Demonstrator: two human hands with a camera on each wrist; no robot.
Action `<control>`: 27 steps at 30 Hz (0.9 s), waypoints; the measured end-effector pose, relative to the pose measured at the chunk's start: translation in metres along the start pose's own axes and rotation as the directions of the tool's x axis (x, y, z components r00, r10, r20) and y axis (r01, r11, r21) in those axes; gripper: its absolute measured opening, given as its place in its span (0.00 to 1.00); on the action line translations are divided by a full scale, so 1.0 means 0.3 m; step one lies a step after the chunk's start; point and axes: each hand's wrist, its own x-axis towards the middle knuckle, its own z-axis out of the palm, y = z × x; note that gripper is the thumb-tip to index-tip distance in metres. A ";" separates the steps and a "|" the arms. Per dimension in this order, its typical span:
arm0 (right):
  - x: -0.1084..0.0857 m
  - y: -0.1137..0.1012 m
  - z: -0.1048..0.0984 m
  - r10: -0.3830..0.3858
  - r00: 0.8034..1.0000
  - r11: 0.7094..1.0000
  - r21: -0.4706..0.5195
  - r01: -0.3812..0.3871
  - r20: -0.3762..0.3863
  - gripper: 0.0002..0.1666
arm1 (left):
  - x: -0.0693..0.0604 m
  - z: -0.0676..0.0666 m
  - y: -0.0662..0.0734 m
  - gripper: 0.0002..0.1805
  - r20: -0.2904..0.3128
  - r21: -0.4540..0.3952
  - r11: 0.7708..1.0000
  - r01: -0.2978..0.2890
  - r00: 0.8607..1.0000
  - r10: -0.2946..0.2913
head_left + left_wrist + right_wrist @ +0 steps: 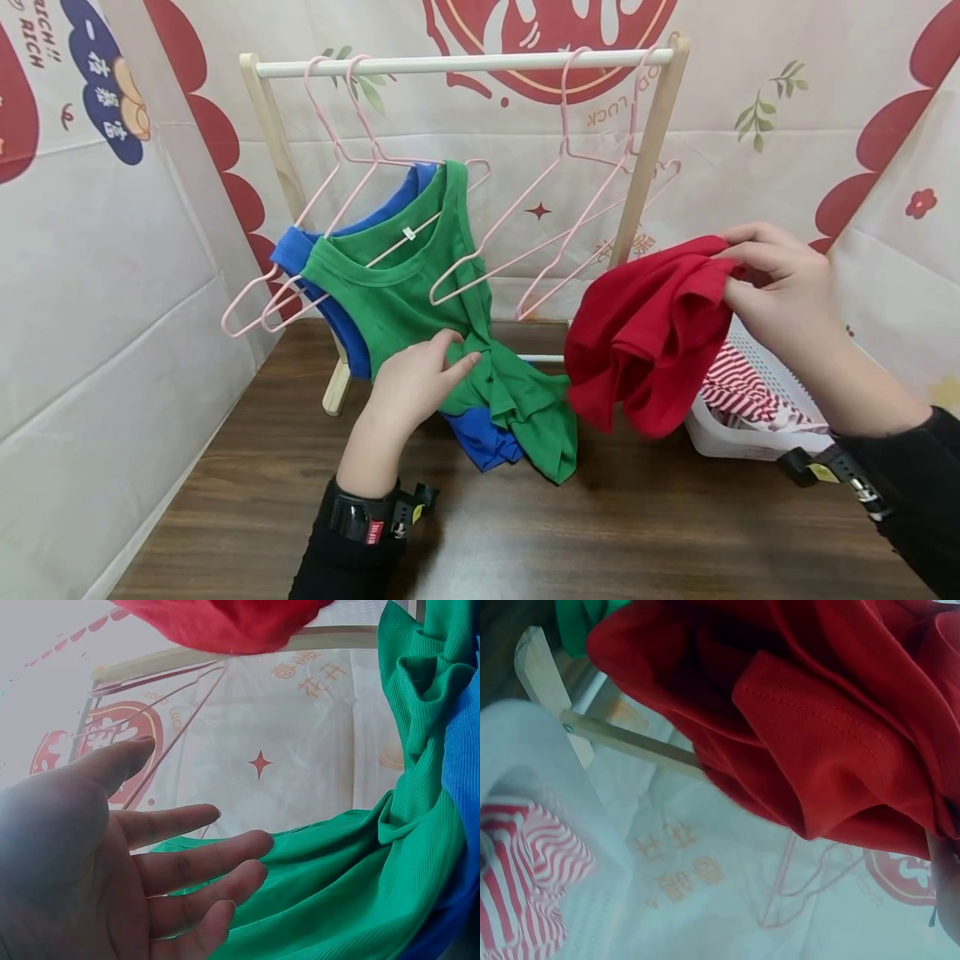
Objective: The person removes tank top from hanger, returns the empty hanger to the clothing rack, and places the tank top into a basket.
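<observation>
My right hand (783,287) pinches a bunched red garment (648,333) and holds it up in the air, right of the rack. In the right wrist view the red cloth (832,742) hangs in folds, with a stitched hem showing. My left hand (420,379) is held in front of a green sleeveless top (405,283), fingers spread and loosely bent. The left wrist view shows nothing in that palm (82,877). The green top hangs on a pink hanger, its lower part twisted. Behind it a blue top (348,333) hangs on another pink hanger.
A wooden rack with a white rail (465,63) stands at the back. Two bare pink hangers (491,225) hang at its right end. A white basket (738,442) with a red-and-white striped garment (750,387) sits on the brown table (600,533) at right.
</observation>
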 end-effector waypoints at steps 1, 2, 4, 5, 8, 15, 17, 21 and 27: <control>0.001 0.001 -0.007 0.001 1.000 1.000 -0.004 -0.001 -0.008 0.08 | -0.001 0.000 -0.001 0.28 0.001 0.000 1.000 -0.001 1.000 0.001; 0.003 0.001 -0.014 -0.002 1.000 1.000 -0.003 0.002 -0.017 0.07 | -0.001 0.001 -0.001 0.28 0.002 0.000 1.000 -0.002 1.000 0.002; 0.007 0.002 -0.028 -0.001 0.999 1.000 -0.006 0.001 -0.035 0.07 | -0.003 0.001 0.000 0.28 0.008 -0.003 1.000 -0.001 1.000 0.001; 0.010 0.001 -0.034 0.002 0.999 1.000 -0.009 -0.002 -0.046 0.06 | -0.004 0.001 0.001 0.28 0.010 -0.004 1.000 -0.001 1.000 0.001; 0.017 -0.001 -0.061 0.012 0.997 0.999 -0.030 -0.014 -0.074 0.06 | -0.006 0.002 0.003 0.28 0.015 -0.006 1.000 0.002 1.000 -0.002; 0.024 0.011 -0.138 0.069 0.994 0.993 -0.094 -0.077 -0.085 0.09 | -0.007 0.003 0.003 0.28 0.013 -0.006 1.000 0.007 1.000 -0.007; 0.025 0.016 -0.159 0.120 0.989 0.985 -0.116 -0.130 -0.086 0.11 | -0.006 0.003 0.003 0.28 0.015 -0.007 1.000 0.009 1.000 -0.009; 0.030 0.031 -0.189 0.129 0.987 0.979 -0.145 -0.141 -0.091 0.13 | -0.006 0.002 0.007 0.28 0.023 -0.007 1.000 0.013 1.000 -0.013; 0.040 0.097 -0.218 0.060 0.987 0.998 0.037 -0.055 -0.149 0.06 | -0.005 0.003 0.007 0.28 0.022 0.000 1.000 0.011 1.000 -0.011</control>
